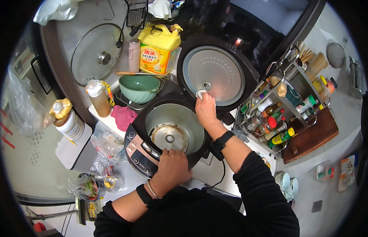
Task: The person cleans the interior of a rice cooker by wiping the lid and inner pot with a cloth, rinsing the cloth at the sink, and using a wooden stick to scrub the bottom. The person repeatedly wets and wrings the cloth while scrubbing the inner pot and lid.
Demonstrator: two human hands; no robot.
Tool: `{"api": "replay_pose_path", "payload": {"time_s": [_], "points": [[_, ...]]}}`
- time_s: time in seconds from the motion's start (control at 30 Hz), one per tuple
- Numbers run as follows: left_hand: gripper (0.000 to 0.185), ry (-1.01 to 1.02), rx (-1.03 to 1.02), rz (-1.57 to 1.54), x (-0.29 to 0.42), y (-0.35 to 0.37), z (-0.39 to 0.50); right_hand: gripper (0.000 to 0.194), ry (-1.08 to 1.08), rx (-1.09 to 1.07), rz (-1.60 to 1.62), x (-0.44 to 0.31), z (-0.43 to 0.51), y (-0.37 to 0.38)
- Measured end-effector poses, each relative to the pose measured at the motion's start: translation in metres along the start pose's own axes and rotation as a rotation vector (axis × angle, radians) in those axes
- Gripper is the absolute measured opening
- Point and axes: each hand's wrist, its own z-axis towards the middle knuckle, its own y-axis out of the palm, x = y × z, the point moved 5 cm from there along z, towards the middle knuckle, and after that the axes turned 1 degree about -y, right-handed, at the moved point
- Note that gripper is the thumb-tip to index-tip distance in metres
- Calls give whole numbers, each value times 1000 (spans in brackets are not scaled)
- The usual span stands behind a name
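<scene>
In front of me stands a rice cooker (142,161) with its lid (215,71) raised. No inner pot sits in it, and its metal heating plate (160,136) shows brown stains. My right hand (206,108) pinches a white cloth or tissue (200,94) against the lower part of the lid's inner face, beside the round steam vent (207,86). My left hand (174,166) rests over the cooker's front rim, its fingers curled over the edge. The fingertips of that hand are partly hidden.
A green colander bowl (139,89), a crumpled pink cloth (124,117) and a bottle of brown liquid (99,100) stand left of the cooker. Behind are a yellow detergent jug (158,49) and a pink flask (134,56). A spice rack (278,118) stands at right; a black cord (223,176) hangs nearby.
</scene>
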Motion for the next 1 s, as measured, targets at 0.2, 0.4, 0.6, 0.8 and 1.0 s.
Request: {"api": "replay_pose_path", "payload": {"time_s": [0.2, 0.4, 0.6, 0.8, 1.0], "points": [[52, -31, -44, -8, 4, 1, 1, 18, 175, -204, 435, 7, 15, 6], [53, -42, -15, 19, 5, -2, 0, 31, 824, -426, 1924, 9, 9, -1], [55, -43, -39, 14, 5, -2, 2, 58, 1063, -361, 2831, 1, -24, -39], [55, -41, -32, 33, 6, -2, 2, 43, 834, -261, 2171, 32, -43, -93], [54, -19, -13, 57, 6, -1, 1, 35, 163, 264, 588, 65, 0, -182]]}}
